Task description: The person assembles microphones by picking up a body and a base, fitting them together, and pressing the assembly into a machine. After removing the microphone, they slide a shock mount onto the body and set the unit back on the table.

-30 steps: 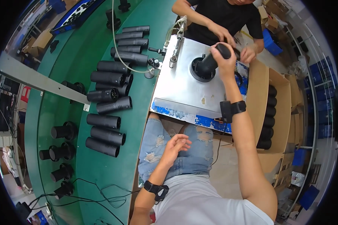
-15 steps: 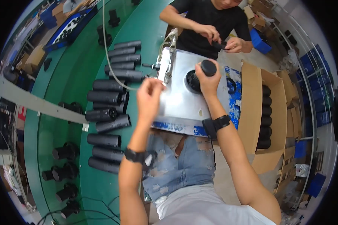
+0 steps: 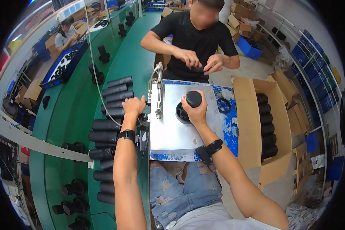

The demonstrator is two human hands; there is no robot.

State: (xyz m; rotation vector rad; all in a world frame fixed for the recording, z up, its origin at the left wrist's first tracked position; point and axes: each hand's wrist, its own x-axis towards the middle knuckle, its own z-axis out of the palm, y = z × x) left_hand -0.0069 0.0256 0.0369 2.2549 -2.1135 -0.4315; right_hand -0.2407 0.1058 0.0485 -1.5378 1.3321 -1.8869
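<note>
On the metal work plate (image 3: 168, 134), my right hand (image 3: 197, 111) is wrapped round a black cylindrical part (image 3: 194, 99) with a flat round top. It stands at a round black fixture (image 3: 182, 115) in the plate; my fingers hide where the two meet. Over to the left, my left hand (image 3: 133, 105) reaches to the row of black tubes (image 3: 120, 96) on the green bench. Its thumb sticks out apart from the bent fingers, and I see no tube held in it. A metal air cylinder (image 3: 159, 97) with thin hoses lies between my hands.
A black ring (image 3: 224, 105) lies on the blue-flecked board right of the plate. Beyond it stands an open carton (image 3: 247, 122) holding several black tubes. Opposite me a co-worker (image 3: 191, 46) handles a small black part. A pale hose (image 3: 92, 57) hangs across the bench.
My left hand has gone from the plate's left edge to the tubes on the bench, and its fingers have loosened. My right hand keeps its hold at the fixture. The view has shifted.
</note>
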